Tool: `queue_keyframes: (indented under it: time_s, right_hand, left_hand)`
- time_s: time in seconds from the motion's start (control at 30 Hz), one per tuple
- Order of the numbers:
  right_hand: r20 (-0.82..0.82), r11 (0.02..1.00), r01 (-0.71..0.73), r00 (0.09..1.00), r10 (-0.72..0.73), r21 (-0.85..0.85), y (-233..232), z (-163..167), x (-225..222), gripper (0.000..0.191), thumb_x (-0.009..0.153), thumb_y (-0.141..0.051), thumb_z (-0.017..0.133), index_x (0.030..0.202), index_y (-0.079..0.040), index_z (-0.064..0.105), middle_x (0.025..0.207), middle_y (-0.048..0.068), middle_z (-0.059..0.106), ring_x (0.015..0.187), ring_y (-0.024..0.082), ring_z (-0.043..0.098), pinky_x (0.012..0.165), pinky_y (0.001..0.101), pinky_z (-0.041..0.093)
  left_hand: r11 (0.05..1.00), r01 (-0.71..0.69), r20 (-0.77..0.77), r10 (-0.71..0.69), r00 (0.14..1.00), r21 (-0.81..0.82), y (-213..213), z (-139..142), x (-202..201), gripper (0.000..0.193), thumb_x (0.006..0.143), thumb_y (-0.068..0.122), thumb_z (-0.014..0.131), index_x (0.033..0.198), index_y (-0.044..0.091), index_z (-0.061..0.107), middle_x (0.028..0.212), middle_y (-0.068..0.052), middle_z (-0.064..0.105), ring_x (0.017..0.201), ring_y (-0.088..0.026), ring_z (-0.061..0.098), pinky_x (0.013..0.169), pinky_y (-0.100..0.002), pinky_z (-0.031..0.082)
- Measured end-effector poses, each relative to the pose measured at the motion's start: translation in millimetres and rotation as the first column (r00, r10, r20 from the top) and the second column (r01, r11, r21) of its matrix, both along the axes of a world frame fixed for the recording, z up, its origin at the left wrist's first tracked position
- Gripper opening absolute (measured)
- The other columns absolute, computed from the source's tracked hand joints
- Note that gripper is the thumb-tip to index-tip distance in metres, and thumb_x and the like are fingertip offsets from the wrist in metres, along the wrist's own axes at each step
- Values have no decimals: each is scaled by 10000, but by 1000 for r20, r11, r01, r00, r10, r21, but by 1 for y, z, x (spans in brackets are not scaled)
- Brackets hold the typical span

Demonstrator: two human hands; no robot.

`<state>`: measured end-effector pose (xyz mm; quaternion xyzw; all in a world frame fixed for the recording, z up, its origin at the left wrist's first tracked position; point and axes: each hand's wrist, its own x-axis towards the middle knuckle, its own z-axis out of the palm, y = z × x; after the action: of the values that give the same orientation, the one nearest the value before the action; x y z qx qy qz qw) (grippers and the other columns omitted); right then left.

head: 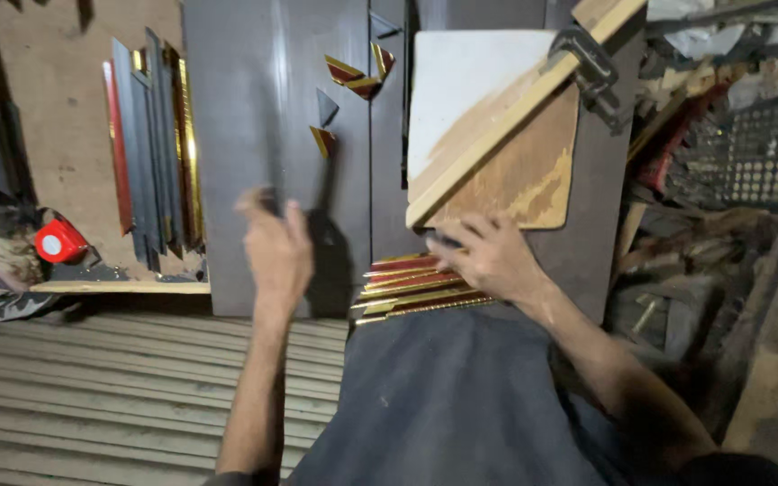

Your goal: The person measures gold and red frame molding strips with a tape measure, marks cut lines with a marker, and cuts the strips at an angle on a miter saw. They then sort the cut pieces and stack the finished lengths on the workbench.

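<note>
The stack of red-and-gold moulding strips (414, 286) lies fanned at the near edge of the dark grey worktop (254, 108), its cut ends pointing left. The right hand (490, 256) rests on top of the stack's right part, fingers spread and pressing flat, nothing clasped inside it. The left hand (276, 247) is raised over the worktop near the same edge, left of the stack and apart from it; its fingers are curled around a thin dark upright piece (267, 193) (blurred, so what it is cannot be told). Just beyond the right hand sits a wooden board jig (497, 126) with a diagonal batten, held by a black clamp (587, 63) at the far right corner. Small triangular offcuts (353, 76) lie toward the far middle of the worktop. Further left, long grey and gold frame lengths (155, 144) lie on a brown board, with a red cap (60, 241) at its near left edge.
</note>
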<state>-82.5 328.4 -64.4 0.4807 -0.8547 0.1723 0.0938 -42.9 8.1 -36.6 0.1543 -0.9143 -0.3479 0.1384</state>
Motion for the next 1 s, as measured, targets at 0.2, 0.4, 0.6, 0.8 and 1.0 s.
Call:
queue_keyframes:
  time_s: [0.2,0.4,0.6,0.8,1.0]
  right_hand:
    - [-344,970,65,928,-144,-233,-24,7,-58,89,1007,-335,746,1090,-304,751,1385,-121,539,1261,155,373,1111,371,211]
    - [-229,889,329,937,-264,319,-20,16,-104,168,1025,-298,699,1148,-192,741,1215,36,641,1221,205,548,1102,402,419]
    - [65,957,222,969,-237,188,13,3,-94,514,894,-468,715,1311,-168,723,1213,126,678,1166,273,583,969,461,437]
    - [-41,986,116,993,-112,121,8,-6,-129,330,1007,-217,705,1301,-359,745,1237,-35,693,1228,150,602,1118,488,411]
    - [84,955,267,962,-258,-130,-20,-3,-227,166,1093,-129,708,1231,-190,778,1015,99,670,928,241,657,803,391,527]
  left_hand:
    - [817,554,6,-561,828,-157,86,5,-6,292,983,39,599,1265,-26,639,899,-198,661,824,-378,660,752,-481,528]
    - [941,226,84,-254,964,253,83,5,-22,220,1004,168,722,1155,9,738,967,-167,763,775,-202,698,686,-326,538]
    - [931,114,408,-259,876,346,93,-8,-48,285,969,253,750,1202,89,768,887,-183,782,598,-127,585,587,-290,488]
    - [928,372,136,-369,920,0,61,3,-60,157,973,231,754,1009,83,795,881,-129,752,764,-287,691,677,-389,527]
    - [969,-15,32,23,999,-249,-94,12,-101,199,1076,223,704,1134,47,775,983,-160,766,904,-313,727,813,-416,540]
